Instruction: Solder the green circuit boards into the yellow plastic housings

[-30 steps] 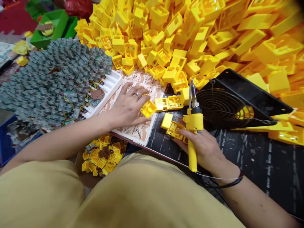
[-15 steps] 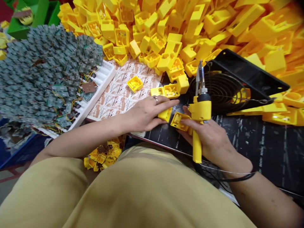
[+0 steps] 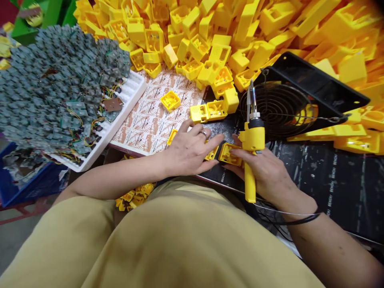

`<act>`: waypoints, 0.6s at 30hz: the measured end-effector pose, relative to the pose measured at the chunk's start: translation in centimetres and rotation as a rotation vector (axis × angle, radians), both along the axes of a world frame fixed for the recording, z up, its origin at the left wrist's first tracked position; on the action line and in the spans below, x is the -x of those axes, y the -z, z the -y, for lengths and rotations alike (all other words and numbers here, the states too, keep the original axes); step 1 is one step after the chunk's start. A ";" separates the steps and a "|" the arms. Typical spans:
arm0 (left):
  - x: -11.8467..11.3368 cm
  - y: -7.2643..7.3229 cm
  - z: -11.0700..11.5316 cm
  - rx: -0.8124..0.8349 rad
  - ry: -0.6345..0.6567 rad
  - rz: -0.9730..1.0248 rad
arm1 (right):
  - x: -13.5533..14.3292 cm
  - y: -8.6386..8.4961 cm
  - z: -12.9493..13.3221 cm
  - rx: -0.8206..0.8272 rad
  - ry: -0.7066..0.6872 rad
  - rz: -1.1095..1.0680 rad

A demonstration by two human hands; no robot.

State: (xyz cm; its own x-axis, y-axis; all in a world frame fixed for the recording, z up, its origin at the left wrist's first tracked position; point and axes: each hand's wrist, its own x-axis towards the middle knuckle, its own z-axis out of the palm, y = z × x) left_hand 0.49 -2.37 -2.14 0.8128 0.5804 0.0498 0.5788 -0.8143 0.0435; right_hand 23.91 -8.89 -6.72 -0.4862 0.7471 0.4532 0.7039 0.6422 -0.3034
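My right hand [image 3: 265, 172] is closed around a yellow gun-style soldering iron [image 3: 253, 138], its metal tip pointing up and away from me. The thumb and fingers of that hand also pinch an open yellow plastic housing [image 3: 230, 155], whose hollow side shows. My left hand [image 3: 192, 148], with a ring on one finger, is low over the bench edge. Its thumb and index finger lie around another yellow housing [image 3: 212, 153], mostly covered by the hand. Part of one more yellow piece [image 3: 172, 137] shows beside the left knuckles. Two joined housings [image 3: 208, 112] lie just beyond my fingers.
A heap of yellow housings [image 3: 192, 24] fills the back. At left, a white foam tray [image 3: 132, 90] carries many grey parts with wires. A black fan [image 3: 279, 102] stands at right. A single housing [image 3: 170, 101] lies on the patterned sheet [image 3: 150, 128]. A blue crate [image 3: 18, 196] is lower left.
My left hand has shifted slightly toward me and its fingers have spread more. A yellow piece now shows beside its knuckles. The right hand keeps the soldering iron and housing almost in place.
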 end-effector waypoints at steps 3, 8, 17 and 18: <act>0.6 -0.3 -0.7 0.213 0.155 0.076 | -0.3 0.2 0.1 0.003 -0.005 -0.013; 5.4 -1.4 -2.3 0.289 0.152 0.240 | -0.2 0.3 0.2 0.034 -0.016 -0.028; 8.9 -0.5 -2.4 0.215 -0.069 0.028 | 0.9 -0.3 -1.3 -0.016 -0.075 -0.018; 8.7 -0.5 -2.4 0.218 -0.063 0.021 | 1.0 -0.3 -1.6 -0.030 -0.085 -0.016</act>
